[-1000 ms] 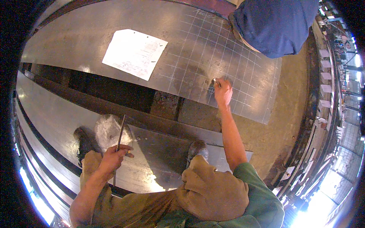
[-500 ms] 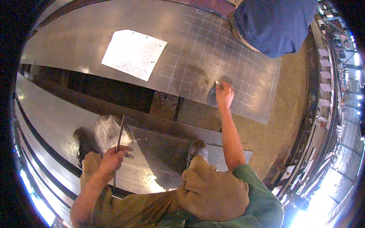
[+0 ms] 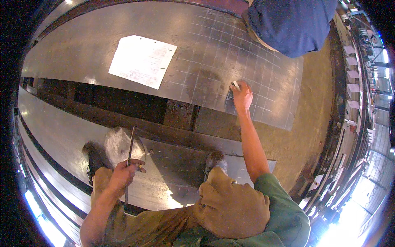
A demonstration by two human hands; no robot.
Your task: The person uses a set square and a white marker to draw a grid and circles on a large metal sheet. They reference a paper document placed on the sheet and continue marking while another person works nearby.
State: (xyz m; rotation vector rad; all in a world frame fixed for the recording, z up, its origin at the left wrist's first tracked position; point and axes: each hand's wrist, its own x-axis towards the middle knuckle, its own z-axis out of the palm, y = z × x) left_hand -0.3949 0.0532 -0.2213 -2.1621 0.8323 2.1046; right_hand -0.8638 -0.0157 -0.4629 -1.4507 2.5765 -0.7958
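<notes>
My right hand (image 3: pixel 243 96) reaches out over a large grey metal plate (image 3: pixel 82 45), its fingers closed on a short white stick of chalk (image 3: pixel 235 85). Pale lines cross the right part of that plate in a grid, and the chalk is over this grid; whether its tip touches the metal I cannot tell. Closer to my body, above my left leg, my left hand (image 3: pixel 124 176) is closed around a long, thin, dark metal strip (image 3: pixel 131 144), held upright on edge. A white paper sheet with a drawing (image 3: pixel 142 61) lies on the plate, left of the grid.
Across the plate, a person in a blue top (image 3: pixel 292 26) leans in at the upper right. A dark gap (image 3: pixel 119 101) separates the gridded plate from the nearer metal sheet (image 3: pixel 158 181) under my feet. Brown floor (image 3: pixel 314 88) borders the plate's right end, with stacked material beyond.
My right hand has shifted slightly, and more of the chalk shows between its fingers. The left hand keeps its hold on the strip. The whole view has turned a little.
</notes>
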